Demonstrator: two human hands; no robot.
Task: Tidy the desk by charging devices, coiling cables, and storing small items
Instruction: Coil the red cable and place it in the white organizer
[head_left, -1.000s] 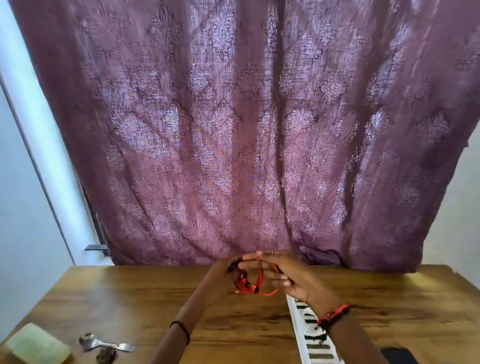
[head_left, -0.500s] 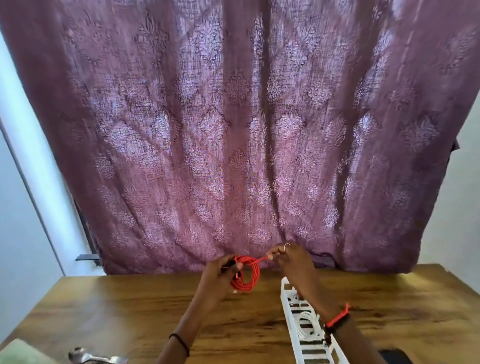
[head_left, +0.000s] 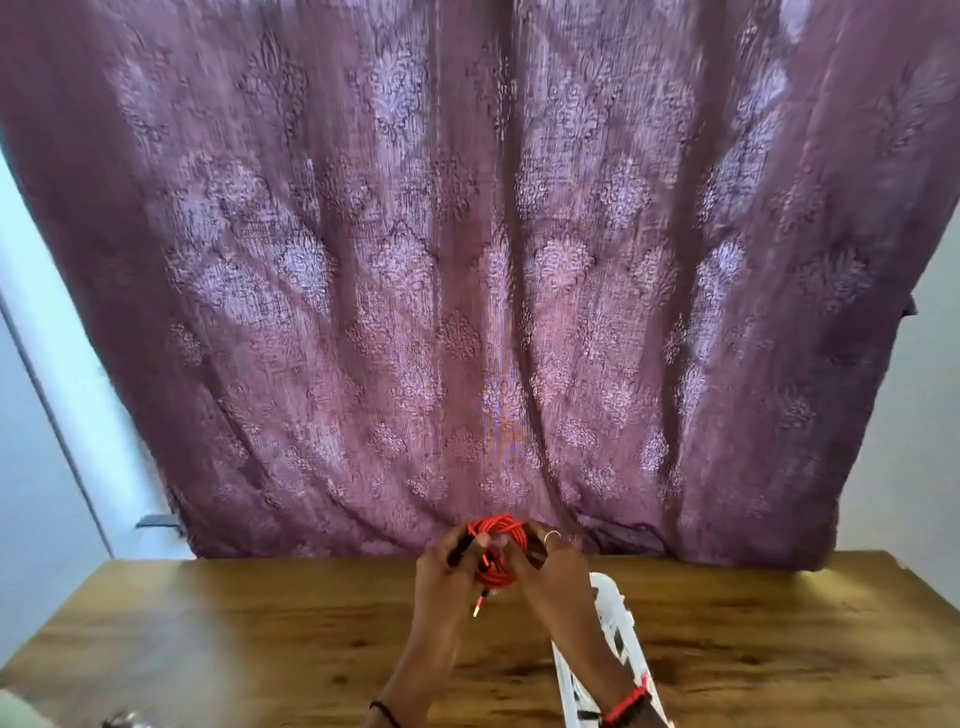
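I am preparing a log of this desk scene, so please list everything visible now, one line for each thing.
red coiled cable: one, red, held above the desk between both hands, plug end hanging down
white slotted plastic tray: one, white, on the desk, partly hidden by the right forearm
brown wooden desk: one, brown, across the bottom
purple patterned curtain: one, purple, behind the desk
pale green object: one, green, bottom-left corner, cut off
shiny metal object: one, silver, bottom-left edge, cut off
left hand: one, grips the cable; black wristband
right hand: one, grips the cable; ring, red wristband
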